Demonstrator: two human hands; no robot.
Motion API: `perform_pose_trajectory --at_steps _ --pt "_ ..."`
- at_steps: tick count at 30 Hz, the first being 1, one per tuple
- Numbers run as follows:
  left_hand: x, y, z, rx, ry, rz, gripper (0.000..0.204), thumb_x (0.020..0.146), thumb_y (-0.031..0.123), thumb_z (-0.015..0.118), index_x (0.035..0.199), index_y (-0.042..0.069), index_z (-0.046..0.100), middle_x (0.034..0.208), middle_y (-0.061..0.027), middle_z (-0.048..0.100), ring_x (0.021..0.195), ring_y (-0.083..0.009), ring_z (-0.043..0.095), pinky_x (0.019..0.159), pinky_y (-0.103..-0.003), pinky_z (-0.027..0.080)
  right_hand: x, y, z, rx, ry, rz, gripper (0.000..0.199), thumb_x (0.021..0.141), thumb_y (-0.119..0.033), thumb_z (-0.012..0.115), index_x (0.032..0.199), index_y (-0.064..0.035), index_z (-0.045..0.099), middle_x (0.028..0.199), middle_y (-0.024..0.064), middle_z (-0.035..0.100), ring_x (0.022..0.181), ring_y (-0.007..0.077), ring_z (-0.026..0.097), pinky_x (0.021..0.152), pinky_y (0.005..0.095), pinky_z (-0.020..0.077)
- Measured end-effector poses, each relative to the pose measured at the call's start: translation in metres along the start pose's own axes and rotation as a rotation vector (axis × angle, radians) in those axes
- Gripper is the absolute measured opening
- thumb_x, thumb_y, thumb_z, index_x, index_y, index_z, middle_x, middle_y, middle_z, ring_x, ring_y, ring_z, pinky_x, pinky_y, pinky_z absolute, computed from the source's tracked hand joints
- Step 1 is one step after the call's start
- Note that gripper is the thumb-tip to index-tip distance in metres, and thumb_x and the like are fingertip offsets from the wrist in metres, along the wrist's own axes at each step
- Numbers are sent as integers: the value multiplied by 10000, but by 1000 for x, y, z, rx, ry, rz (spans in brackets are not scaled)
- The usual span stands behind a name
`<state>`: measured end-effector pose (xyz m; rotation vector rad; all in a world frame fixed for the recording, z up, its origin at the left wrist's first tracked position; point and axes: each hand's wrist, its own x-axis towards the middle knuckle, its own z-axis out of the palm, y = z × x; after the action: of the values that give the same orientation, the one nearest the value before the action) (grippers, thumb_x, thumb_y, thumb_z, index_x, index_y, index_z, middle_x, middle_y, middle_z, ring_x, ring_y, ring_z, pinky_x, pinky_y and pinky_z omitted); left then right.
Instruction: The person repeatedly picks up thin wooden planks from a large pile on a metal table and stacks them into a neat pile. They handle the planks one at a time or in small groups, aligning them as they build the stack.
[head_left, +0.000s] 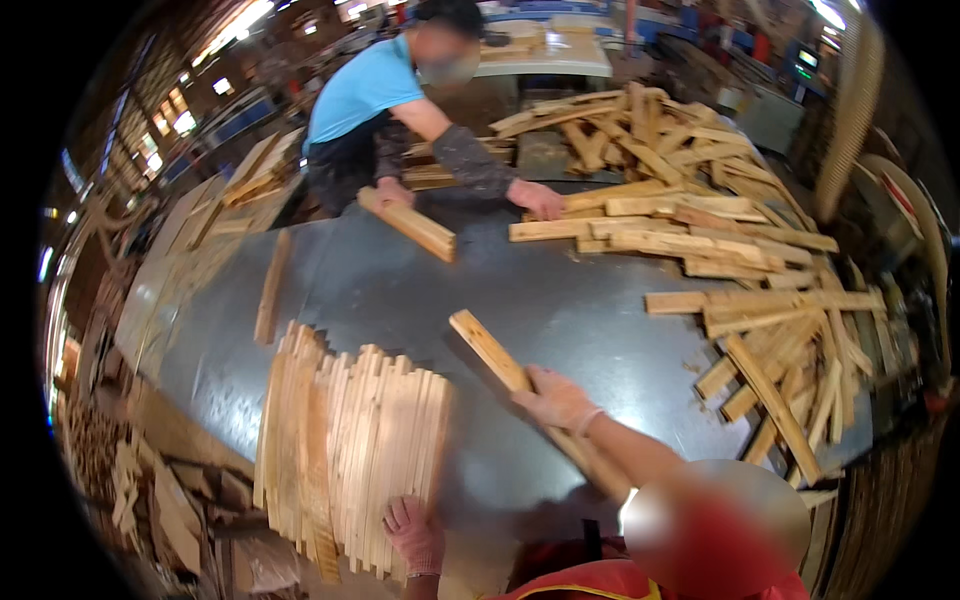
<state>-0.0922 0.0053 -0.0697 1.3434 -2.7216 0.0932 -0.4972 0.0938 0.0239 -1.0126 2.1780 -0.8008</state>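
My right hand (555,400), in a light glove, grips a long wooden slat (490,355) near its middle. The slat is held tilted above the dark metal table (400,290), its far end pointing up and left. My left hand (415,535), also gloved, is pressed with curled fingers against the near end of a stack of wooden slats (350,450). These slats stand on edge side by side at the table's near left.
Across the table a person in a blue shirt holds a slat (410,222) in one hand and reaches the other hand (538,200) into a big loose pile of slats (720,230) at the right. A single slat (270,285) lies at left. Scrap wood (150,490) lies below left.
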Motion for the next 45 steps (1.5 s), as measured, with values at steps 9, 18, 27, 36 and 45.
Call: perform_pose_trajectory --at_steps 9,18,27,36,45 --pt "5 17 -1 30 -179 181 973 788 424 780 1587 15 406 1624 -223 416 1540 -445 332 1282 -575 243 -52 -33 150 197 -233 -95 530 1000 -440 553 1270 9 639 1291 305 675 1269 446 623 1070 516 489" --pt "10 47 -52 222 -321 187 1043 710 435 840 1572 27 417 1603 -238 417 1520 -459 347 1261 -588 263 -157 218 -147 -518 675 546 194 864 -147 670 1026 -45 699 1081 225 717 1056 416 702 895 505 568" --pt "30 15 -39 74 -285 226 777 751 137 788 1474 51 514 1548 -209 479 1421 -464 452 1156 -591 386 -191 241 -205 -504 -79 644 616 768 -479 819 1224 -76 726 1140 151 792 1103 349 738 950 447 579" --pt "39 224 -78 -931 -634 132 910 922 424 750 1629 9 354 1544 -263 532 1421 -369 538 1193 -459 409 -32 67 -58 887 -10 125 609 960 -439 763 1303 46 626 1034 61 695 850 159 634 744 330 542" --pt "53 36 -60 -692 -195 -261 450 880 246 752 1287 58 714 1121 -172 735 1095 -337 698 951 -441 566 64 148 -106 -709 176 61 789 857 -495 759 1520 -127 542 1335 211 676 1249 399 625 1091 492 475"
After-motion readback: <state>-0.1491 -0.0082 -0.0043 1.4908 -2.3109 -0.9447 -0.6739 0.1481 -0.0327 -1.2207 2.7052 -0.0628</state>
